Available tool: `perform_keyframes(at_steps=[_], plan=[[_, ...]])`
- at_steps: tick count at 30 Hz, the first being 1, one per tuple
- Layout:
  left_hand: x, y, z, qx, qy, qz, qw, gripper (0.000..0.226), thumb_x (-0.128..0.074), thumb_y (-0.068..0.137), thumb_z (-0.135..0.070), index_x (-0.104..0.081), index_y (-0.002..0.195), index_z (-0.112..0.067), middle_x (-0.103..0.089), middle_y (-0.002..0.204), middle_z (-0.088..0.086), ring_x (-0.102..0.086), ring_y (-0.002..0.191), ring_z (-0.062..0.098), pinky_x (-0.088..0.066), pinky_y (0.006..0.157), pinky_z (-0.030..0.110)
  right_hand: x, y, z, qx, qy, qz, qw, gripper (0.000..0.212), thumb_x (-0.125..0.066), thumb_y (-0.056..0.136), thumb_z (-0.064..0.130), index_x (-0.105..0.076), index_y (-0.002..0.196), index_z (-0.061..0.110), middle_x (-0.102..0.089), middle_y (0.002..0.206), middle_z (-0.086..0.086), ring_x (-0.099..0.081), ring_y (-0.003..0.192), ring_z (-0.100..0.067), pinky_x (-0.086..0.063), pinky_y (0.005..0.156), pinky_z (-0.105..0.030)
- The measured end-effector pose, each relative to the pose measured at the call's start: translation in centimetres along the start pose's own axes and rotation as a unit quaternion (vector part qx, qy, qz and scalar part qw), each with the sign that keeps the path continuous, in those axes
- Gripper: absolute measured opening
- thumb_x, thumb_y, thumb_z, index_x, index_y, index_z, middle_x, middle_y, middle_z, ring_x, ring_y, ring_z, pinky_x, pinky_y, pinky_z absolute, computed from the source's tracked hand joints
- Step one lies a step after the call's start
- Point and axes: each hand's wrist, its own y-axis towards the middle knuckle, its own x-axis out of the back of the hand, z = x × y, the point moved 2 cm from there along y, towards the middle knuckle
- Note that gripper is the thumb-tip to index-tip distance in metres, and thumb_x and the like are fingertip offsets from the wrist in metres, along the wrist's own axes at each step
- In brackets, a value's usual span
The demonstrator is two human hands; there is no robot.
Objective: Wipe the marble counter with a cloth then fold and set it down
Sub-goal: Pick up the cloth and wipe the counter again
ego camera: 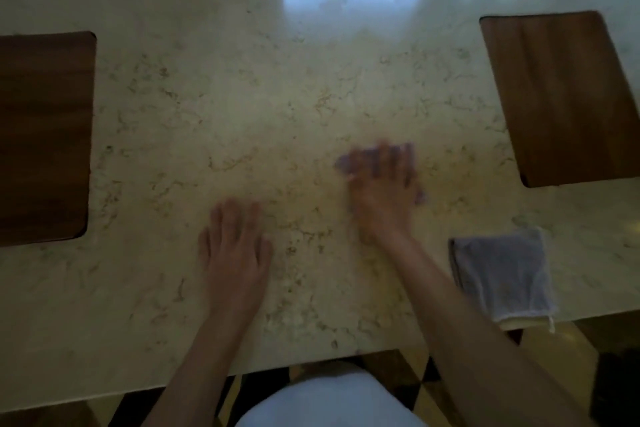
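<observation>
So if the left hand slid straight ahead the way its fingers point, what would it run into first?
Probably nothing: ahead of the left hand lies only bare marble counter, as far as the picture shows.

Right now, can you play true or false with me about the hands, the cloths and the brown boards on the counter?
1. The left hand lies flat on the marble counter with nothing under it. True.
2. The right hand presses on a purplish cloth. True; the cloth peeks out around the blurred fingers.
3. The folded grey cloth sits on top of a wooden board. False; it lies on the marble by the near edge, to the right of the right arm.
4. There is only one wooden board. False; one board is on the left and another board is on the right.
5. Both hands are touching each other. False; bare marble shows between them.
</observation>
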Motion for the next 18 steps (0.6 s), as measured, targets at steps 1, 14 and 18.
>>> perform_keyframes(at_steps=[1, 14, 18], plan=[[-0.4, 0.4, -0.8, 0.000, 0.014, 0.012, 1.000, 0.059, -0.030, 0.096, -0.044, -0.036, 0.152, -0.024, -0.030, 0.161, 0.015, -0.023, 0.149, 0.038, -0.018, 0.116, 0.056, -1.0, -2.5, 2.1, 0.064, 0.000, -0.005, 0.998, 0.052, -0.033, 0.103, 0.046, -0.030, 0.155, 0.038, -0.018, 0.168, -0.011, -0.003, 0.155, -0.040, -0.007, 0.120, -0.059], [-1.7, 0.8, -1.5, 0.042, 0.056, 0.065, 0.995, 0.063, -0.010, 0.097, -0.051, -0.017, 0.157, -0.036, -0.007, 0.168, 0.005, -0.002, 0.154, 0.031, -0.005, 0.121, 0.054, -0.6, -5.4, -6.7, 0.051, 0.006, -0.001, 0.999, 0.057, -0.021, 0.102, 0.051, -0.035, 0.154, 0.033, -0.024, 0.166, -0.009, -0.010, 0.155, -0.030, -0.007, 0.119, -0.054], [-1.2, 0.7, -1.6, 0.038, 0.044, 0.069, 0.996, 0.056, -0.020, 0.102, -0.046, -0.019, 0.156, -0.035, -0.007, 0.168, 0.004, -0.001, 0.154, 0.030, -0.004, 0.121, 0.053, -2.1, -11.7, -2.0, 0.101, 0.014, 0.015, 0.995, 0.054, -0.039, 0.097, 0.043, -0.040, 0.150, 0.032, -0.031, 0.162, -0.015, -0.018, 0.153, -0.039, -0.026, 0.115, -0.065]])
